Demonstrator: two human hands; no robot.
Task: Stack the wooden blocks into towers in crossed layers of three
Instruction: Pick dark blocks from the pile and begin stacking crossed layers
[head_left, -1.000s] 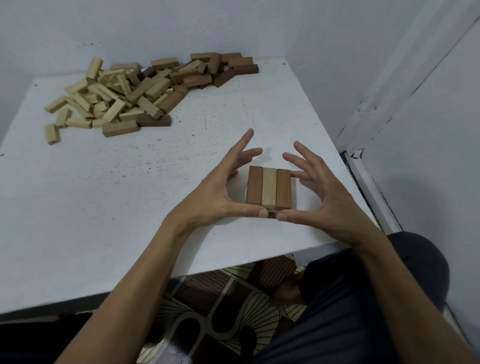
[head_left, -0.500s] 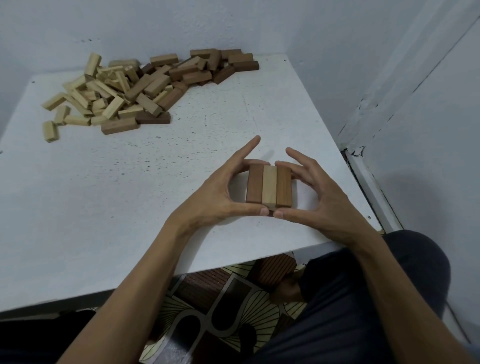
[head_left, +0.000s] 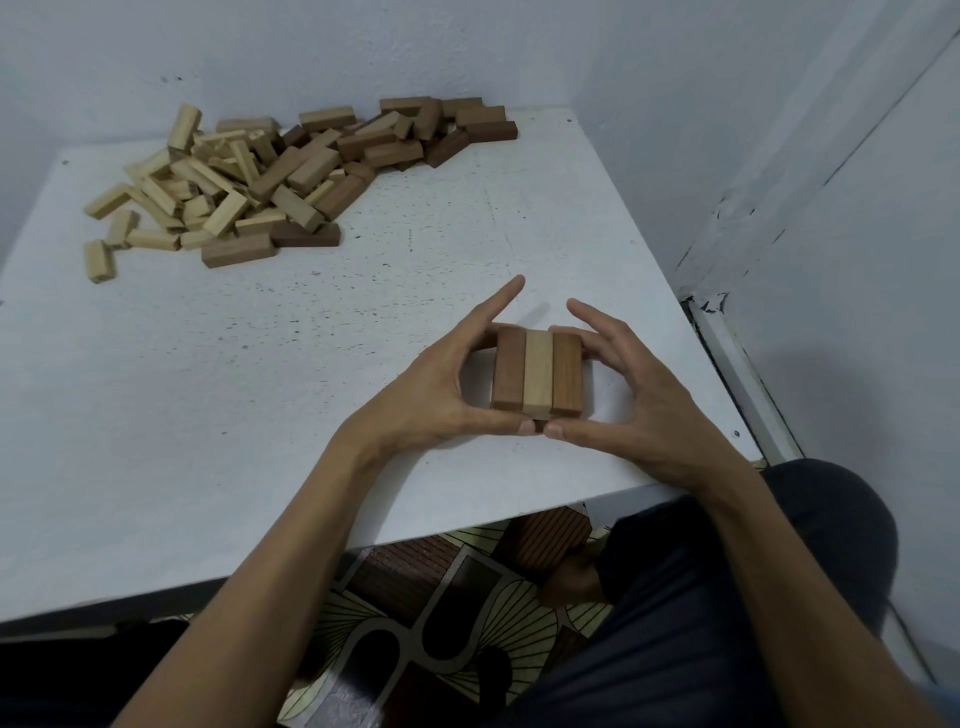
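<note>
Well to the left of the stack and farther back, the loose blocks (head_left: 270, 176) are found heaped on the table (head_left: 208, 415). The reach from there to the stack is judged unobstructed. At the stack's left side the left hand (head_left: 431, 395) is closed round it, with the thumb pressed to the near end, curled fingers at the far end and the forefinger held straight and clear. The stack (head_left: 537, 376) shows a top layer of three blocks, brown, pale, brown, laid side by side. A lower layer is glimpsed beneath, but the number of layers cannot be determined. At its right side the right hand (head_left: 639, 410) is applied likewise. The step is judged to be squaring of the layers. Next, three blocks would have to be fetched and laid crosswise. Just right of the stack the table's edge and the wall (head_left: 831, 312) are noted, and room is tight there.
</note>
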